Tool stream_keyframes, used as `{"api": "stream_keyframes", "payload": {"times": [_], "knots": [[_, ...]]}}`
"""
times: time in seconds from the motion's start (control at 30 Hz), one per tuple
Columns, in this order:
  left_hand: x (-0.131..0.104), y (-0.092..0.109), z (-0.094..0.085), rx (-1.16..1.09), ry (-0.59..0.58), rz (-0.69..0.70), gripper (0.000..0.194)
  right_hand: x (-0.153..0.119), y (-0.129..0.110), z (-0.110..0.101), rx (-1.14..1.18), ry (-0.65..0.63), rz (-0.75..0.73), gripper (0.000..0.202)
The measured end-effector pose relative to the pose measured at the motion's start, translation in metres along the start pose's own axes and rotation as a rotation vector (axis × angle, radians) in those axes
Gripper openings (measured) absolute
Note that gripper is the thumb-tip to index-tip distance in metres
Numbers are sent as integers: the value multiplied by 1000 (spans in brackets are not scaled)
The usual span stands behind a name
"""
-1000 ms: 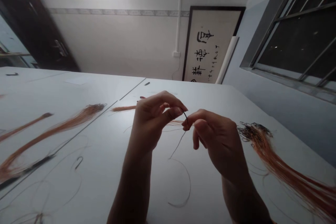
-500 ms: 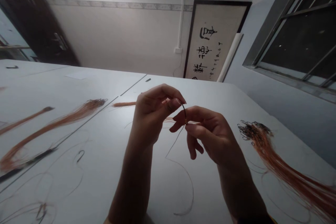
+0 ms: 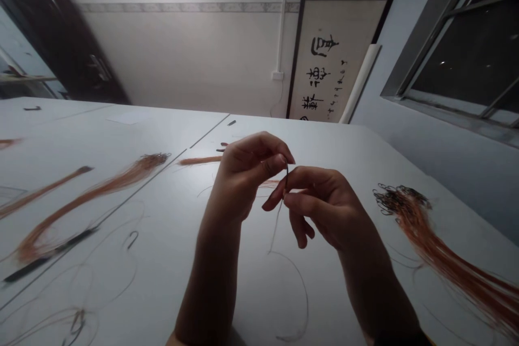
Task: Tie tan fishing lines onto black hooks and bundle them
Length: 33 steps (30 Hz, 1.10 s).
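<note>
A small dark hook stands between my two hands above the white table. The thumb and index finger of my left hand pinch its upper end. Lower down, my right hand pinches the hook's other end between thumb and index finger, its remaining fingers curled below. From that pinch a thin line hangs and curves over the tabletop. Orange strands lie behind the hands, partly hidden by them.
On the white table, a bundle of hooks with orange lines lies right. Another bundle, a dark rod, a loose hook and tangled thin lines lie left. A framed calligraphy panel leans behind.
The view has shifted slightly. My left hand has turned a little, and the hook looks straighter up and down between the fingers. Both hands keep their pinch.
</note>
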<state>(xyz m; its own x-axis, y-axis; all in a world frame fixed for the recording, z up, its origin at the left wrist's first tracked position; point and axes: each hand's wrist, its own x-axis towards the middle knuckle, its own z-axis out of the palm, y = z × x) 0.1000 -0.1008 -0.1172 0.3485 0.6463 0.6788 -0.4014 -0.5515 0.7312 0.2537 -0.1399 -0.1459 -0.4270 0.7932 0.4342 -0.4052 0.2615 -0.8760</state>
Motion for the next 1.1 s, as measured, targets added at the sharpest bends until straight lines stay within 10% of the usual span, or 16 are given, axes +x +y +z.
{"api": "stream_keyframes", "payload": {"times": [0.9,1.1], "knots": [[-1,3,-5,396,130,83,5,-2,-16,7,-322,281,11,10],[1,3,-4,157,102,23,4,-6,-16,-8,-387,93,-1,30]]}}
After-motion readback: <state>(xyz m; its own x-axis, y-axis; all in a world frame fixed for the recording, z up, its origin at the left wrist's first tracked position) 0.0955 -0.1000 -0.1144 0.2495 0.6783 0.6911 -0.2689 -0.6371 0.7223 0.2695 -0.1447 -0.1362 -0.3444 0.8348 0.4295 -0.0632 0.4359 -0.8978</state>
